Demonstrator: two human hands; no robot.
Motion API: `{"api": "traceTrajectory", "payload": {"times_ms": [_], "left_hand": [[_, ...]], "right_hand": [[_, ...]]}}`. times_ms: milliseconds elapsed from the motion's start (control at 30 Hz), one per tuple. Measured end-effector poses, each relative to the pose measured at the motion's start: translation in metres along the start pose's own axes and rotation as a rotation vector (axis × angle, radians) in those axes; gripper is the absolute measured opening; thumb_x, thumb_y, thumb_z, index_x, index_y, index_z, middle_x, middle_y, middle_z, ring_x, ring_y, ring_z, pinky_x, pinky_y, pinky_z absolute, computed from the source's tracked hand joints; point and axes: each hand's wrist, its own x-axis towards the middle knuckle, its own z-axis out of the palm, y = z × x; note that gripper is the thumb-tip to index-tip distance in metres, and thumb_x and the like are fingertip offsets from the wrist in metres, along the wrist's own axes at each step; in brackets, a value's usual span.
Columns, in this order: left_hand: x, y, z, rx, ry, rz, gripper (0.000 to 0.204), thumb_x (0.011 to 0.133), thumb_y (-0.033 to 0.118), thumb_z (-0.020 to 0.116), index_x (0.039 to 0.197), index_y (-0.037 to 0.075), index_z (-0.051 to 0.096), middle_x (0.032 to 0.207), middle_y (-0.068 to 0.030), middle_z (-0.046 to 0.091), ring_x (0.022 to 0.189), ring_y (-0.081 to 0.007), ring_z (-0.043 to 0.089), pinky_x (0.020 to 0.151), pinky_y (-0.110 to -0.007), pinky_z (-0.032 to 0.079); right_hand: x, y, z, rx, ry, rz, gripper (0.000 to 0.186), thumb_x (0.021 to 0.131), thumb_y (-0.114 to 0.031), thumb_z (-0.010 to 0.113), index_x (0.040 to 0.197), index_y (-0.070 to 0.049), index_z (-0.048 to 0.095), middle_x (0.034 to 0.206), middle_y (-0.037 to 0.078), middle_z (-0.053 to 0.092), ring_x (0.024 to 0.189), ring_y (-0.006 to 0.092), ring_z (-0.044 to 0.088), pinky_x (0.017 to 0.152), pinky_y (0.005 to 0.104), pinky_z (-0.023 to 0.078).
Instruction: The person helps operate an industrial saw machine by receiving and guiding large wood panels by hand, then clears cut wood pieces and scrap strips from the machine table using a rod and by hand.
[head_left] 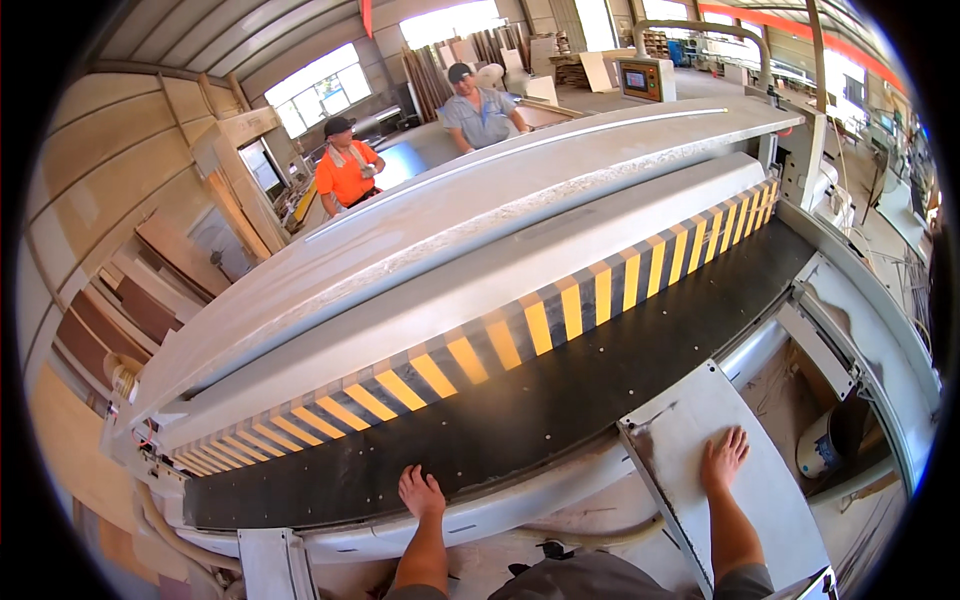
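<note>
The grey table (683, 450) lies directly beneath the right hand (724, 460), which rests flat on it, fingers spread, released. The left hand (421, 492), also loosely spread and released, is at the near edge of the black bed (560, 410); beyond both runs a striped guard (541, 322).

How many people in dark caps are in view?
2: a person in orange and a person in grey-blue further right, both beyond the machine. Others may be hidden.
</note>
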Motion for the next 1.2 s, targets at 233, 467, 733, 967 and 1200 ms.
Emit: {"api": "traceTrajectory", "payload": {"times_ms": [233, 467, 733, 967, 1200], "left_hand": [[-0.001, 0.0, 0.003, -0.016, 0.054, 0.059, 0.036, 0.098, 0.024, 0.063, 0.132, 0.011, 0.06, 0.142, -0.0119, 0.056, 0.135, -0.0353, 0.049, 0.115, -0.05, 0.037], [0.0, -0.003, 0.005, -0.025, 0.091, 0.086, 0.035, 0.099, 0.024, 0.061, 0.131, 0.01, 0.061, 0.141, -0.0124, 0.057, 0.134, -0.036, 0.051, 0.113, -0.051, 0.039], [0.003, -0.007, 0.009, -0.053, 0.094, 0.14, 0.034, 0.099, 0.024, 0.061, 0.129, 0.009, 0.062, 0.14, -0.0137, 0.058, 0.134, -0.0369, 0.051, 0.112, -0.051, 0.039], [0.002, -0.006, 0.015, -0.03, 0.059, 0.162, 0.034, 0.106, 0.029, 0.052, 0.129, 0.007, 0.063, 0.141, -0.0144, 0.059, 0.131, -0.0366, 0.053, 0.109, -0.051, 0.042], [0.004, -0.01, 0.022, 0.101, 0.045, 0.095, 0.049, 0.113, 0.044, 0.034, 0.133, 0.008, 0.062, 0.144, -0.0132, 0.059, 0.129, -0.0335, 0.057, 0.106, -0.047, 0.045]], "right_hand": [[0.001, 0.0, 0.003, 0.003, 0.026, 0.0, 0.075, 0.102, -0.038, 0.058, 0.161, 0.002, 0.034, 0.172, 0.018, 0.028, 0.162, 0.0327, 0.016, 0.133, 0.0487, 0.008], [0.001, -0.004, 0.002, 0.0, 0.027, 0.003, 0.073, 0.103, -0.037, 0.057, 0.161, 0.001, 0.034, 0.172, 0.018, 0.028, 0.162, 0.0342, 0.016, 0.132, 0.0504, 0.008], [0.002, -0.006, 0.002, 0.021, 0.059, 0.011, 0.073, 0.101, -0.037, 0.059, 0.159, 0.002, 0.037, 0.171, 0.019, 0.029, 0.161, 0.0344, 0.019, 0.133, 0.0502, 0.01], [0.007, -0.005, 0.005, 0.036, 0.079, 0.041, 0.073, 0.099, -0.035, 0.062, 0.158, 0.0, 0.039, 0.17, 0.018, 0.032, 0.161, 0.0335, 0.019, 0.133, 0.0494, 0.01], [0.011, 0.001, 0.017, 0.008, 0.118, 0.017, 0.072, 0.098, -0.038, 0.061, 0.157, -0.001, 0.041, 0.168, 0.018, 0.034, 0.16, 0.0342, 0.022, 0.133, 0.0506, 0.013]]}}
